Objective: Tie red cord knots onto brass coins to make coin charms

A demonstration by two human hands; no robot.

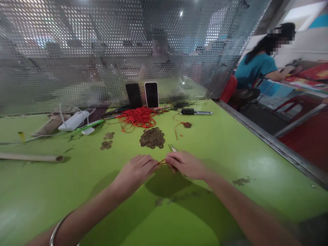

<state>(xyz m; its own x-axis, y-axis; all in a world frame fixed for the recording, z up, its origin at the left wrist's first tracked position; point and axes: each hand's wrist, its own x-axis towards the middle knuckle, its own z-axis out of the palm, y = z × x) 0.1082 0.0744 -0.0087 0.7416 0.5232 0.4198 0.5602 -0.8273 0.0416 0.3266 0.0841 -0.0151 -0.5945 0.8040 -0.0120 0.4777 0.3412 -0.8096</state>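
Observation:
A short length of red cord [162, 162] is stretched between my two hands above the green table. My left hand [138, 171] pinches one end with its fingertips. My right hand [186, 164] is closed on the other end. A thin pointed tool with a pale handle [173, 148] sticks out past the right fingers; its kind is unclear, and most of it is hidden by the hand. Just beyond my hands lies a heap of brass-coloured coins with holes [152, 138]. Two small clusters of such coins [106, 145] lie to the left.
Behind the coins are a tangle of red cord [139, 117], two phones [152, 95] leaning on a perforated metal screen [107, 61], and a hairbrush [196, 112]. A tied coin bundle [187, 125] lies right. Left are a tube [30, 157] and a white power strip [74, 120]. A person [261, 66] sits far right.

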